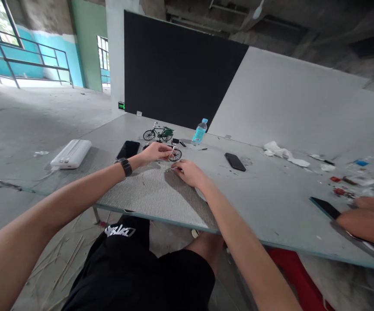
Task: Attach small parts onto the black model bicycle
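Fingers of the left hand (156,152) pinched a small model wheel (175,154), steadying it upright on the grey mat (151,192). Right hand (189,172) lay beside the wheel, curled; contents indiscernible. Finished green model bicycle (158,133) stood just beyond.

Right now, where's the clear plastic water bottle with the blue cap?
Head view: the clear plastic water bottle stands at the table's far edge against the black panel, right of the green model bicycle.

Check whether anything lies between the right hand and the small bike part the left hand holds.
Nothing visible does. The right hand rests on the table just beside the bike part pinched by the left hand; only bare tabletop separates them.
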### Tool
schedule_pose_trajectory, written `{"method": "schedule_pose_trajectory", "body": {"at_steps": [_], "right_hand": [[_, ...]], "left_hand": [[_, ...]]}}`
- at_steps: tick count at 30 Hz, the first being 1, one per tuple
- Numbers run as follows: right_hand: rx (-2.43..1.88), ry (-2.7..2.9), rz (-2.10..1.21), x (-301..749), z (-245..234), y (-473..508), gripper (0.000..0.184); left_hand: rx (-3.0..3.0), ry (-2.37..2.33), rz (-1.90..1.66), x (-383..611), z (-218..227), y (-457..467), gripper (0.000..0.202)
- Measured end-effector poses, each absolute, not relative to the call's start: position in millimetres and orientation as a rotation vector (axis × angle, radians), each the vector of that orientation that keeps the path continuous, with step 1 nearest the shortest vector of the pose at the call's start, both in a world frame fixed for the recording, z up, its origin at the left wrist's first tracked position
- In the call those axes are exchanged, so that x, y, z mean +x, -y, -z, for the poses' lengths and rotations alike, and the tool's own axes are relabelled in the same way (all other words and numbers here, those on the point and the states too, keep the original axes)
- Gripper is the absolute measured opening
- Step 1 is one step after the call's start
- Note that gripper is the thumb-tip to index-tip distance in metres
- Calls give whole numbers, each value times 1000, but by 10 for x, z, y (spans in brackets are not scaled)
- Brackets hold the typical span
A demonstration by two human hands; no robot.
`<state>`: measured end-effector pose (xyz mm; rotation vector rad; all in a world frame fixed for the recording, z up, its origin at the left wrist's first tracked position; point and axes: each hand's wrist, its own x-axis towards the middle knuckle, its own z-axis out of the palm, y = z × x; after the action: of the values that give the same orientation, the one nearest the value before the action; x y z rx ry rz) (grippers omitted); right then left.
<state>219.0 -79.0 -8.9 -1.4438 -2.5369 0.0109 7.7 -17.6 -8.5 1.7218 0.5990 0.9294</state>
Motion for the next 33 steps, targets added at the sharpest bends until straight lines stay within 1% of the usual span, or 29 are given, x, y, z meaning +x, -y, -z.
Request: {"method": "schedule_pose_trajectory", "body": {"at_steps": [17,23,33], "right_hand": [[-1469,2550,-12,2168,97,787,29],[-1476,2557,9,2124,55,832,29],[-1431,2566,18,2150,119,774,31]], "left_hand": [[1768,-616,-922,72,101,168,33],[1779,-606,-920,72,122,144,32],[1798,-665,-897,65,76,183,36]]}}
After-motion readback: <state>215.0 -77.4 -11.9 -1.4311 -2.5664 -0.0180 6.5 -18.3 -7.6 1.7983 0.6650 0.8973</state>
